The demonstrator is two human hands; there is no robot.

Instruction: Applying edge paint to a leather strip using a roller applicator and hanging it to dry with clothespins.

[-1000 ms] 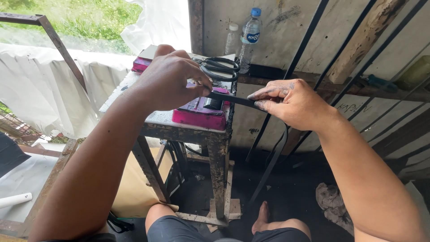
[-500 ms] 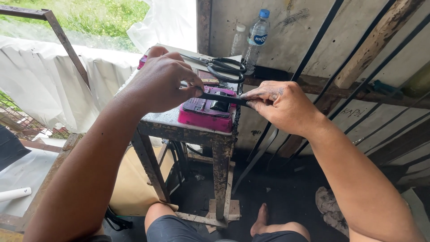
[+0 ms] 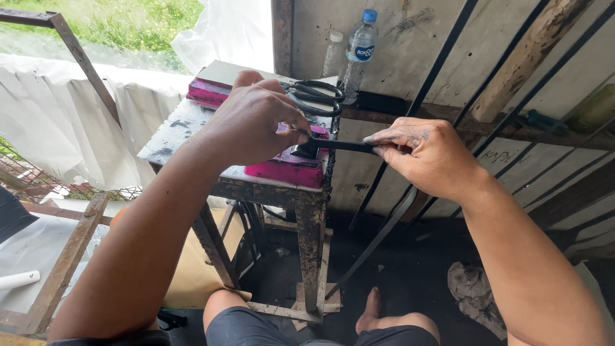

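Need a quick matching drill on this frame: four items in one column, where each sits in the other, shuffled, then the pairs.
Items:
1. scissors
2. plastic bottle
3. pink block
4. black strip

Places:
A. on the ledge against the wall, behind the stand
B. held between the left hand and the right hand
C. lying on the back part of the stand top
D. at the front edge of the stand top, under the strip's end

Pairs: 1-C, 2-A, 3-D, 4-B
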